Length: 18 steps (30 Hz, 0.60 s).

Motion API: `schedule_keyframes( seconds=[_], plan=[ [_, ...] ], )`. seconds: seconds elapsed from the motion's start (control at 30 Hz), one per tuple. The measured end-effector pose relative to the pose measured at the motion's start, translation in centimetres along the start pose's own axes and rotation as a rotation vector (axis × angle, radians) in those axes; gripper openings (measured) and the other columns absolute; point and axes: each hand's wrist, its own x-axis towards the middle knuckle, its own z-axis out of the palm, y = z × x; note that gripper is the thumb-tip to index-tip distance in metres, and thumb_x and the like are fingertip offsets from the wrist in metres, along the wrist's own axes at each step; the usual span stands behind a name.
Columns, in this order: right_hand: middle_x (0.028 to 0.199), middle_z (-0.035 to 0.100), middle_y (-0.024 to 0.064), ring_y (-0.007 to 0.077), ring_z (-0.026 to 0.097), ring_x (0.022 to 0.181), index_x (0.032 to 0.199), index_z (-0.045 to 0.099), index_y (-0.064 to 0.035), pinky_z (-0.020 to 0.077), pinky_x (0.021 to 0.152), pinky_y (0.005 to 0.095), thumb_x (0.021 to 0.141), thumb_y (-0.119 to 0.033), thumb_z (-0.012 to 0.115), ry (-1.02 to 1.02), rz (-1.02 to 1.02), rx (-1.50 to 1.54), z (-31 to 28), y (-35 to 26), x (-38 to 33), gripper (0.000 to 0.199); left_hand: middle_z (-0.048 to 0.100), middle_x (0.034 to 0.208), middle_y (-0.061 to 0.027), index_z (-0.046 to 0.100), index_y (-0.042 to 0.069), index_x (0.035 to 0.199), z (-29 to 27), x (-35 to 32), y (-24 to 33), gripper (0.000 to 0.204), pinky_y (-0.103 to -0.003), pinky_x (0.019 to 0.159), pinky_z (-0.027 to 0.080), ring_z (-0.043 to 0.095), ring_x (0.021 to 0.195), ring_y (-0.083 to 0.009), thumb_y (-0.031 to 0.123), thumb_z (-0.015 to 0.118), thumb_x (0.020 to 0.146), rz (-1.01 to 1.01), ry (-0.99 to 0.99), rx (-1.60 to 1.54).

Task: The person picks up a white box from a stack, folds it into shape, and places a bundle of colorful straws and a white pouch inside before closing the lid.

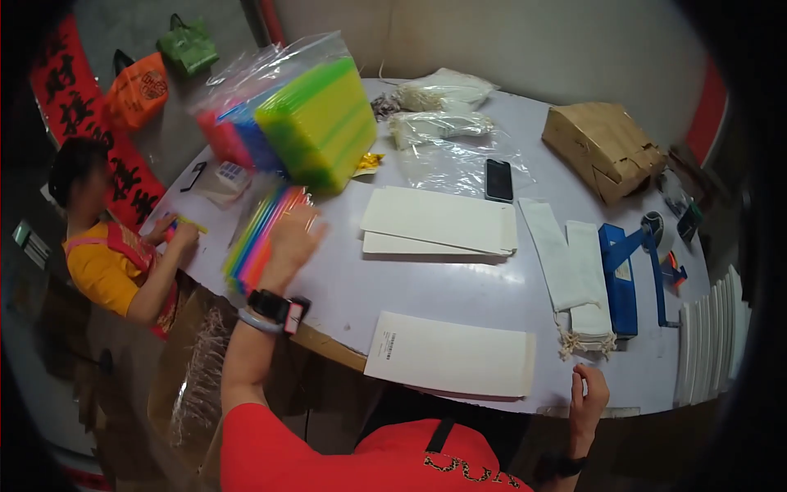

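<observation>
My left hand [293, 244] reaches over a bundle of rainbow-coloured sticks [261, 234], its fingers closed on the bundle's right side; hand and bundle are slightly smeared by motion. A clear bag packed with yellow, green, blue and pink pieces [320, 123] stands just behind it. My right hand [590, 398] is at the table's front edge, fingers loosely curled in, with nothing visible in them. Close ahead of it lie white drawstring pouches [587, 283] in two narrow stacks. To its left is a stack of white flat packets [451, 354].
More white packets [438, 221] lie mid-table below a phone [498, 180]. A blue hand-crank device [619, 279] and a brown paper bag [602, 148] stand on the right. Clear-wrapped white bundles [443, 90] lie at the back. A co-worker [106, 238] handles small coloured things at the left.
</observation>
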Motion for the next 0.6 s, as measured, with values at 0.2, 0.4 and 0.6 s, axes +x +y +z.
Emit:
schedule_keyframes(
  seconds=[0.2, 0.4, 0.6],
  plan=[
    [0.083, 0.063, 0.0152, 0.0300, 0.061, 0.074, 0.088, 0.063, -0.0001, 0.0474, 0.067, 0.0337, 0.081, -0.002, 0.062, -0.016, -0.051, 0.070, 1.9, -2.5, 1.3, 0.008, 0.063, 0.110, -0.0191, 0.055, 0.008, 0.118, -6.1, -2.1, -12.7, 0.051, -0.045, 0.086, 0.046, 0.059, 0.103, -0.0360, 0.036, 0.067, 0.077, -0.653, -0.282, 0.525],
    [0.076, 0.063, 0.0135, 0.0312, 0.061, 0.070, 0.085, 0.065, -0.0021, 0.0478, 0.062, 0.0366, 0.078, -0.004, 0.064, -0.020, -0.145, 0.093, 1.8, -3.4, 2.1, 0.008, 0.064, 0.107, -0.0200, 0.056, -0.003, 0.115, -7.2, -5.6, -24.6, 0.070, -0.040, 0.084, 0.047, 0.060, 0.097, -0.0341, 0.037, 0.081, 0.064, -0.325, -0.030, 0.308],
    [0.077, 0.064, 0.0108, 0.0285, 0.062, 0.070, 0.095, 0.066, -0.0052, 0.0491, 0.063, 0.0340, 0.079, -0.011, 0.066, -0.046, -0.173, 0.216, 2.4, -2.9, 2.3, 0.018, 0.060, 0.079, -0.0023, 0.059, 0.002, 0.086, -10.8, -0.3, -10.7, 0.019, -0.027, 0.056, 0.040, 0.053, 0.065, -0.0099, 0.020, 0.064, 0.084, -0.503, -0.370, -0.383]
  ],
)
